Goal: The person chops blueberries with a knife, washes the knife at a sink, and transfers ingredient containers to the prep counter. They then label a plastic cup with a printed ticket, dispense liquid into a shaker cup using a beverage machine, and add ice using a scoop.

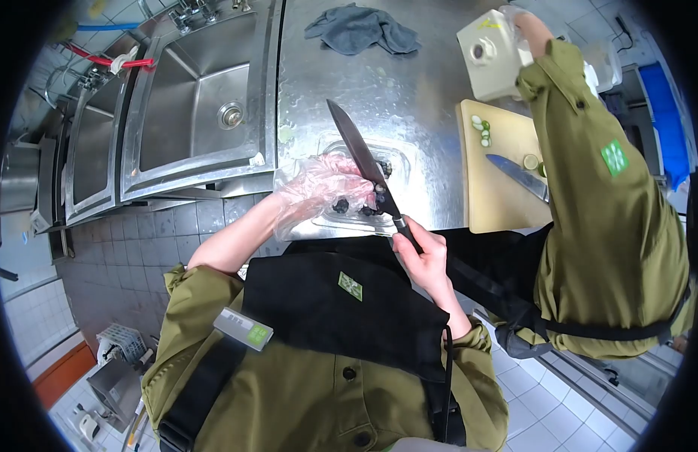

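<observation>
Step, as judged: cutting dark fruit in the clear tray, near edge of the surface. Hands: right closed around the knife; gloved left half-curled beside blade, hold unclear. Next calls for steadying fruit.

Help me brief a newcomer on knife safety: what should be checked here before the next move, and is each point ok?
1. Knife gripped by its handle in the right hand: ok.
2. Left hand inside a clear glove: ok.
3. Right hand gloved: not ok; it looks bare.
4. Left hand well clear of the knife: not ok; in this view its fingers are right beside the blade.
5. Co-worker's hand away from the held knife: ok.
6. All dark pieces inside the tray: cannot tell; hands and blade hide part.
</observation>
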